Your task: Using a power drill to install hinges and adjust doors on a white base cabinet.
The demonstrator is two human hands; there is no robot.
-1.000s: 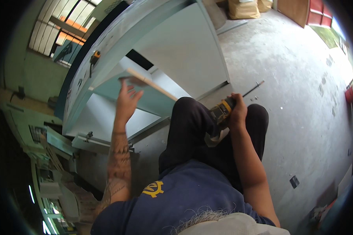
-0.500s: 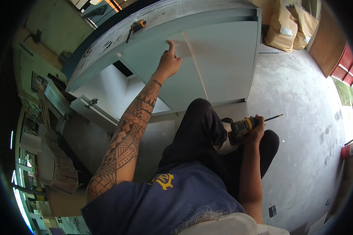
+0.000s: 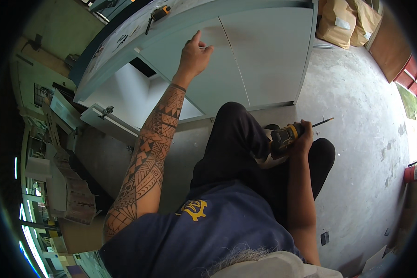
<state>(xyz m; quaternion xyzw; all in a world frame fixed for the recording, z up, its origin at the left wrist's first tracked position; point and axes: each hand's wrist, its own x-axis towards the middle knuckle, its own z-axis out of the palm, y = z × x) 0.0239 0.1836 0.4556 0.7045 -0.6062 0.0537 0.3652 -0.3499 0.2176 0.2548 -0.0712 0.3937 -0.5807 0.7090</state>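
Note:
A light grey cabinet (image 3: 264,55) stands in front of me with two door panels closed side by side. My left hand (image 3: 195,55) is at the upper part of the left panel (image 3: 213,78), index finger stretched out and thumb apart, holding nothing. Whether the fingertips touch the panel I cannot tell. In my right hand (image 3: 304,139), beside my knee, is a yellow and black cordless drill (image 3: 285,138) with a long driver bit (image 3: 323,122) pointing right. Left of my forearm the cabinet has an open white compartment (image 3: 129,92), its door (image 3: 107,123) swung out with a hinge showing.
On the cabinet top lie a yellow and black tool (image 3: 160,12) and small dark pieces (image 3: 122,40). Brown paper bags (image 3: 337,25) stand at the far right. Scrap boards (image 3: 74,190) lean at the left. A red object (image 3: 410,173) sits by the right wall.
The gap between the two panels has narrowed from a tan strip to a thin dark line. My left hand has shifted slightly left of it. The drill stays in my right hand.

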